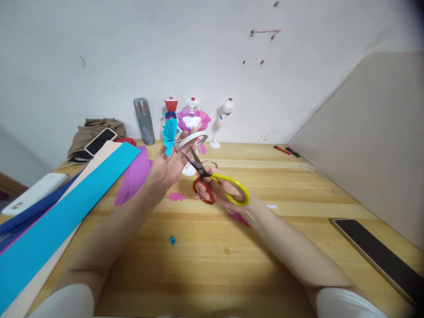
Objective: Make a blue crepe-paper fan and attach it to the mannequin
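My left hand is raised over the table's middle, its fingers closed on a blue pleated paper fan and a white roll of tape. Scissors with one yellow and one red handle are in my right hand; their blades are parted, tips close below the tape roll. Behind my left hand stand small dress-form figures, one with a red top, one with a pink and purple paper skirt, and a white one to the right.
Blue paper and purple paper lie at the left, near a white case. A steel flask and brown cloth with a phone are at the back left. Another phone lies right. Scraps dot the table.
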`<control>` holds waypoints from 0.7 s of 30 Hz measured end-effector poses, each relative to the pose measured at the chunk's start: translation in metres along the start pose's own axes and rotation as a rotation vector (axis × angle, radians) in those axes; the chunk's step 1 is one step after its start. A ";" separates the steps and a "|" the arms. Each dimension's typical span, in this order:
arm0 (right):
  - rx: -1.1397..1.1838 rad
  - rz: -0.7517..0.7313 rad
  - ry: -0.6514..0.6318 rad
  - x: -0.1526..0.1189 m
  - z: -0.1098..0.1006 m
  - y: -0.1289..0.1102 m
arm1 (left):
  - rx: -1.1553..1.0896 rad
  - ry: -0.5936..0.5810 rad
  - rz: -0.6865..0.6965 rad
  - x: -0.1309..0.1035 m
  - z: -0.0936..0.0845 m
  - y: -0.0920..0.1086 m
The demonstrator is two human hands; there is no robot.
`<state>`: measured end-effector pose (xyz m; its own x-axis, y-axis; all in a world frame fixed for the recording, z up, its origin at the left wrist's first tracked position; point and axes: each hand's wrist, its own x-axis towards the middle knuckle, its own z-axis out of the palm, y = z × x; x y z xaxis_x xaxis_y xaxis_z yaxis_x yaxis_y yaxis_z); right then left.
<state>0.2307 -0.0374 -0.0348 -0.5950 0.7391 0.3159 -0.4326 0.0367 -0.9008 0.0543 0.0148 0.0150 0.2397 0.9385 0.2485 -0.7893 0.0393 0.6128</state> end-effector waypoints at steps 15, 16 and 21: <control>-0.244 -0.020 0.217 -0.003 0.030 -0.003 | 0.030 0.013 -0.030 -0.002 0.000 -0.015; -0.248 -0.026 0.220 -0.003 0.031 -0.003 | 0.033 0.013 -0.027 -0.002 -0.002 -0.016; -0.260 -0.020 0.227 -0.004 0.038 -0.004 | -0.001 0.057 -0.032 0.002 -0.010 -0.022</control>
<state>0.2093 -0.0664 -0.0207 -0.4093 0.8665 0.2857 -0.2378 0.2010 -0.9503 0.0665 0.0193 -0.0059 0.2321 0.9548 0.1859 -0.7821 0.0696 0.6192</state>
